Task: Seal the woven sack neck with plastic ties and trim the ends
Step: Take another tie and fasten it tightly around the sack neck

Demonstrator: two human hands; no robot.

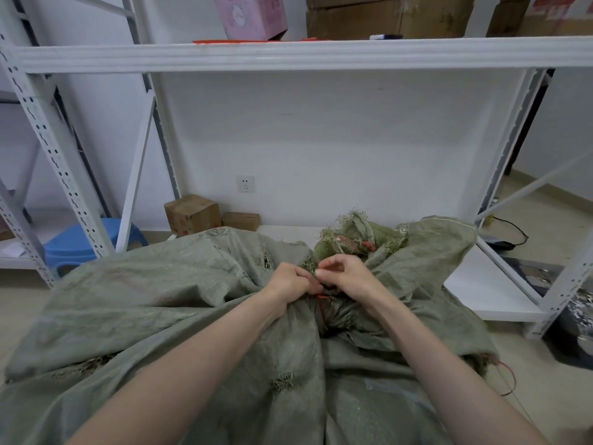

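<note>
Left hand (290, 281) grips bunched sack neck (335, 311); right hand (346, 273) pinches red plastic tie (321, 298) wrapped there. Woven sack (179, 303) lies on floor (22, 303) before shelf rack (288, 54). Fabric soft, limp, frayed, likely slippery; hold tight at gather, below tie.

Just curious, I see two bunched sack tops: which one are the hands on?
The nearer neck, held by the left hand and right hand; the frayed bunch lies untouched behind.
</note>
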